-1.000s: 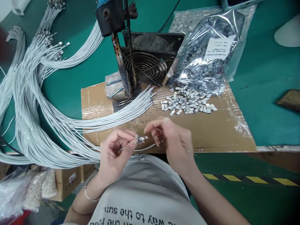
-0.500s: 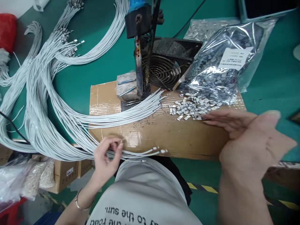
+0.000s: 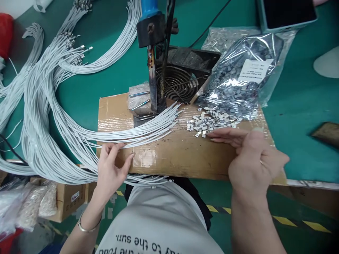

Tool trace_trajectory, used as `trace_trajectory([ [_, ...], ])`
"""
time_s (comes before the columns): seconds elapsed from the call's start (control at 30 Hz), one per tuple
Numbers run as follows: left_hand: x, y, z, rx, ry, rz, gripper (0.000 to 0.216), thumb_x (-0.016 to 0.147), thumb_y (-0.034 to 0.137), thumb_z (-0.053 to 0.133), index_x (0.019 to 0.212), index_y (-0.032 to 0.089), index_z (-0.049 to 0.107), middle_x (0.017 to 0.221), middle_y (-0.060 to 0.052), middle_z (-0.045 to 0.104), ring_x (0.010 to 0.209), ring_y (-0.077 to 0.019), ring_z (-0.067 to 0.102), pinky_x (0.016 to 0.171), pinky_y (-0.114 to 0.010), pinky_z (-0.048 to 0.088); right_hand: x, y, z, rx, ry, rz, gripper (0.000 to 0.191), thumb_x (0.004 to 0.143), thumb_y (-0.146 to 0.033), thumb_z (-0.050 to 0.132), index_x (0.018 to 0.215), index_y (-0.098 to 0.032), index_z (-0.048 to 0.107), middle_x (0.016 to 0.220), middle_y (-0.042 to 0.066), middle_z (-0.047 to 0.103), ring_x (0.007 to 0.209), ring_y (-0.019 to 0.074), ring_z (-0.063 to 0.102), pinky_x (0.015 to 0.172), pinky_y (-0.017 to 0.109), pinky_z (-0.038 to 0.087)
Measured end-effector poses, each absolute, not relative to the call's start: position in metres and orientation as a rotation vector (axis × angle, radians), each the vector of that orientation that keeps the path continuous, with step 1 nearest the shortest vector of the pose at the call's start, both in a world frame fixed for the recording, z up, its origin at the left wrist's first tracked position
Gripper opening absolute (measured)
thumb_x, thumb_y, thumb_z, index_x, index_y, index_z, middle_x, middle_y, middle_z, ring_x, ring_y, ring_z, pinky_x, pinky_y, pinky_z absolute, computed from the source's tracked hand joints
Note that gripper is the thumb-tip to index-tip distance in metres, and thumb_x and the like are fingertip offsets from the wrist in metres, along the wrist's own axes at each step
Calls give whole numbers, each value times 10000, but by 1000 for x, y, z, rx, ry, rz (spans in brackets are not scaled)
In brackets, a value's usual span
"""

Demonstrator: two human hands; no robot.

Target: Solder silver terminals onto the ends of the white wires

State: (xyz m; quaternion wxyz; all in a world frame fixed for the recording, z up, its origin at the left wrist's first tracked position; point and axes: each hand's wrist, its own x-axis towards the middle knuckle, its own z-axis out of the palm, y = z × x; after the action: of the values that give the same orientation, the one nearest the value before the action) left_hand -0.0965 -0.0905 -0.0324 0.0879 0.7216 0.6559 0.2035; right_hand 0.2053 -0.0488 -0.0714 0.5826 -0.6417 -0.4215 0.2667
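Observation:
My left hand point(image 3: 112, 164) is at the lower edge of a bundle of thin white cables point(image 3: 144, 135), thumb and fingers apart. Its index fingertip touches the lowest cables. My right hand point(image 3: 250, 157) stretches its fingers toward a heap of small silvery connectors point(image 3: 212, 119), fingertips at the near edge of the heap. Whether a connector sits under those fingertips is hidden. Both the cable ends and the heap lie on a cardboard sheet point(image 3: 182, 160). Other cable ends with connectors point(image 3: 169, 180) hang at the front edge, against the shirt.
A blue-handled soldering iron point(image 3: 151, 67) points down beside a sponge-like block point(image 3: 139, 100). Behind it sits a black fan point(image 3: 176, 83). A clear bag of connectors point(image 3: 238, 81) lies at back right, near a phone-like device point(image 3: 288, 14). Thick cable bundles point(image 3: 39, 116) cover the left.
My left hand has left the finished-looking cable ends at the front edge and moved up to the bundle, its pinch opening. My right hand has shifted left along the heap. The view has shifted slightly.

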Motion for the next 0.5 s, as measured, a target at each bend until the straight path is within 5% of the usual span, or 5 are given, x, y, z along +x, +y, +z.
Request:
trace_trajectory([
  [0.2, -64, -74, -44, 2384, 1561, 657, 102, 1007, 172, 748, 1100, 215, 737, 1037, -84, 664, 976, -262, 630, 890, -425, 536, 204, -50, -71, -1459, -962, 601, 590, 1128, -567, 531, 858, -139, 837, 769, 103, 806, 670, 219, 772, 608, 353, 631],
  [0.5, -56, -56, -46, 2659, 1292, 904, 231, 1007, 29, 709, 1200, 153, 697, 1029, -133, 766, 937, -250, 706, 841, -386, 586, 206, -52, -71, -1415, -964, 616, 536, 1138, -502, 548, 873, -149, 853, 772, 87, 809, 647, 195, 760, 579, 314, 625],
])
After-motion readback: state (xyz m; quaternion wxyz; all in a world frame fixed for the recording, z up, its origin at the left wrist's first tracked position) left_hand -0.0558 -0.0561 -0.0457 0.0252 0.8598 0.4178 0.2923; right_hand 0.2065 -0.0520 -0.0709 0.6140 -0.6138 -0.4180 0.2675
